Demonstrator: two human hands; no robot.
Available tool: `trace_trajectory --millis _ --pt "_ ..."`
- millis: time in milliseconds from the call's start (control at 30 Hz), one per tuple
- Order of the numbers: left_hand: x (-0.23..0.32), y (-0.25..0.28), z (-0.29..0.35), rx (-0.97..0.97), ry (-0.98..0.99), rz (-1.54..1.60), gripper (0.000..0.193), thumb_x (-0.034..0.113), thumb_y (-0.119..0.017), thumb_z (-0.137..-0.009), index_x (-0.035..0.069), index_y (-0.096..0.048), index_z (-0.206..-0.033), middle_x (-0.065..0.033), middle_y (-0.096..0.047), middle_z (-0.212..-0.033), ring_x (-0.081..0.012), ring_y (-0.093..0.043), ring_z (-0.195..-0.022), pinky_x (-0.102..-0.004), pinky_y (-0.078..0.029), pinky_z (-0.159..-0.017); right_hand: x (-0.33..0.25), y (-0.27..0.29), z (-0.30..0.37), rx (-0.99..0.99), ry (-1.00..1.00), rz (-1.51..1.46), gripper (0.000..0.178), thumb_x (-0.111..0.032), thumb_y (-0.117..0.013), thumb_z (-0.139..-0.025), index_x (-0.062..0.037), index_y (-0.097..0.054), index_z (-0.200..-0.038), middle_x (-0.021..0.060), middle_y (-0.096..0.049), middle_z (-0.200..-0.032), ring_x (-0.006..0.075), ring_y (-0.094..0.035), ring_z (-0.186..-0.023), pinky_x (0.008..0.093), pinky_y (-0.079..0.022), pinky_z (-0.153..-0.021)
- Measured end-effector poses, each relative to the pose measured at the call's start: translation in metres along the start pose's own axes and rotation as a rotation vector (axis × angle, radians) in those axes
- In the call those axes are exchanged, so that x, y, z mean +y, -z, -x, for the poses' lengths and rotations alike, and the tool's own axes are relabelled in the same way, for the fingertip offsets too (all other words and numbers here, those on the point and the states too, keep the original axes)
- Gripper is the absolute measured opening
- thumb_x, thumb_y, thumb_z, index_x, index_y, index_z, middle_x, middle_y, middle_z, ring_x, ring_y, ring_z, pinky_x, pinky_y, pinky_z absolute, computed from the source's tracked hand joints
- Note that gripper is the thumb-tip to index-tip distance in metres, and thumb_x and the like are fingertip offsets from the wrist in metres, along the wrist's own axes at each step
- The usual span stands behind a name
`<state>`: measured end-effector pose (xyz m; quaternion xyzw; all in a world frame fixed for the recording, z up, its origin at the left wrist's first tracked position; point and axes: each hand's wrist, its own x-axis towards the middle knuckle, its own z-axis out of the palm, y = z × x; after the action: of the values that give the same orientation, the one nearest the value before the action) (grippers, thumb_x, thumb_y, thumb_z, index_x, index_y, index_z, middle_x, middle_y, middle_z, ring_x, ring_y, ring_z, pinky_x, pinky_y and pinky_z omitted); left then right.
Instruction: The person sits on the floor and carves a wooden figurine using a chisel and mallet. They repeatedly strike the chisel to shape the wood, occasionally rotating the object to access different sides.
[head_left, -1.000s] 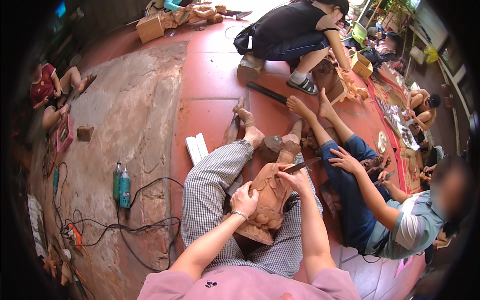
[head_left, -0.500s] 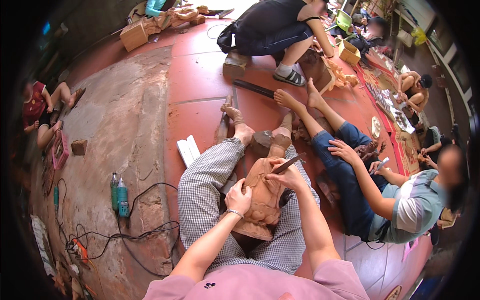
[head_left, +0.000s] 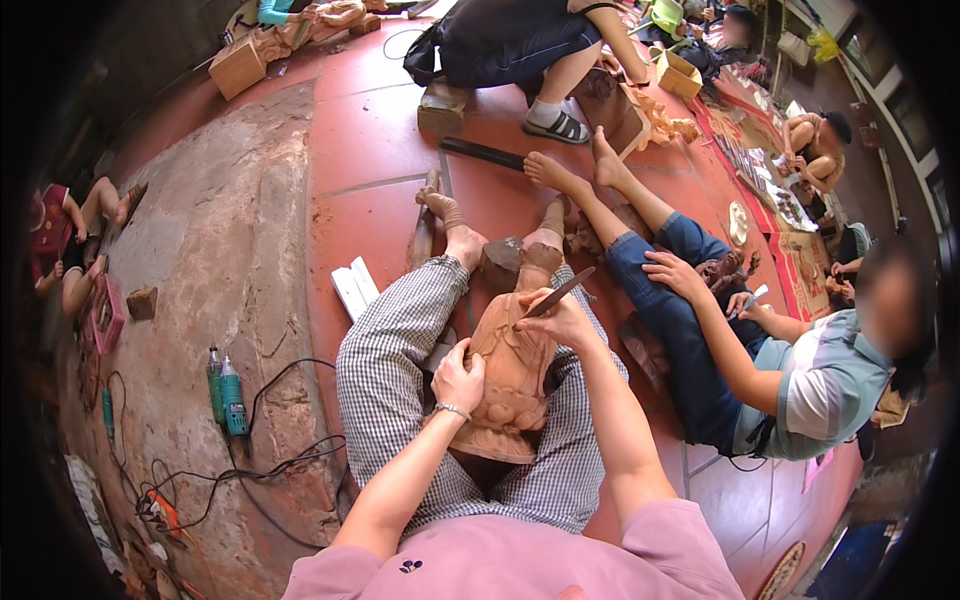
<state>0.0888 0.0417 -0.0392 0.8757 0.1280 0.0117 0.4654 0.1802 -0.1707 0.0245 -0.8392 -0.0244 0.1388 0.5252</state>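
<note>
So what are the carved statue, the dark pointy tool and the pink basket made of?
The carved statue looks like bare matte wood: reddish brown, with cut folds. The dark tool in the right hand may be dull metal, being thin, but that's unsure. The pink basket seems plastic: bright, even colour.

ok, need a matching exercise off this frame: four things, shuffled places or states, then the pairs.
Things
1. Carved wooden figure
2. Dark tool
3. Pink basket
4. White piece

Places or states
A. At the far left of the view
B. Held in the right hand
C. Lying on the red tiles
D. Between the checked trouser legs, left hand against it

Pairs: 1-D, 2-B, 3-A, 4-C
</note>
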Motion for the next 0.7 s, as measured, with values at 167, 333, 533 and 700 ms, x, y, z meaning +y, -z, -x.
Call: trace_trajectory --millis 167,333,533,700 --pt "-0.002 0.001 0.001 0.017 -0.013 -0.044 0.043 0.029 -0.06 -0.09 0.006 -0.067 -0.126 -0.017 -0.073 -0.113 -0.0336 -0.07 -0.104 -0.0423 -0.054 -0.09 0.001 -0.001 0.004 -0.068 0.147 0.129 0.036 -0.017 -0.092 -0.072 0.0005 -0.073 -0.097 0.0061 -0.073 -0.106 0.0128 -0.063 -0.09 0.0282 -0.051 -0.078" --pt "0.001 0.001 0.001 -0.019 0.011 -0.002 0.043 0.03 -0.06 -0.09 0.007 -0.066 -0.126 -0.017 -0.072 -0.116 -0.034 -0.068 -0.107 -0.0433 -0.052 -0.093 0.005 -0.003 -0.006 0.049 0.118 0.003 0.037 -0.017 -0.092 -0.072 -0.0003 -0.073 -0.1 0.0037 -0.073 -0.099 0.0125 -0.063 -0.086 0.0274 -0.05 -0.076" --pt "0.005 0.006 0.003 -0.048 0.05 -0.009 0.044 0.031 -0.059 -0.09 0.007 -0.066 -0.126 -0.0176 -0.07 -0.118 -0.035 -0.066 -0.111 -0.0448 -0.05 -0.097 -0.003 -0.007 0.002 0.068 0.15 0.21 0.04 -0.026 -0.092 -0.07 -0.0017 -0.073 -0.095 0.01 -0.073 -0.106 0.0217 -0.067 -0.095 0.0336 -0.053 -0.08" --pt "0.008 0.007 0.002 -0.07 0.062 0.023 0.043 0.03 -0.059 -0.09 0.007 -0.066 -0.125 -0.0183 -0.07 -0.118 -0.0353 -0.066 -0.109 -0.0449 -0.051 -0.096 0.0 -0.008 -0.003 0.127 0.097 0.191 0.043 -0.027 -0.093 -0.066 -0.0014 -0.072 -0.094 0.0094 -0.073 -0.101 0.0223 -0.068 -0.092 0.0346 -0.054 -0.083"
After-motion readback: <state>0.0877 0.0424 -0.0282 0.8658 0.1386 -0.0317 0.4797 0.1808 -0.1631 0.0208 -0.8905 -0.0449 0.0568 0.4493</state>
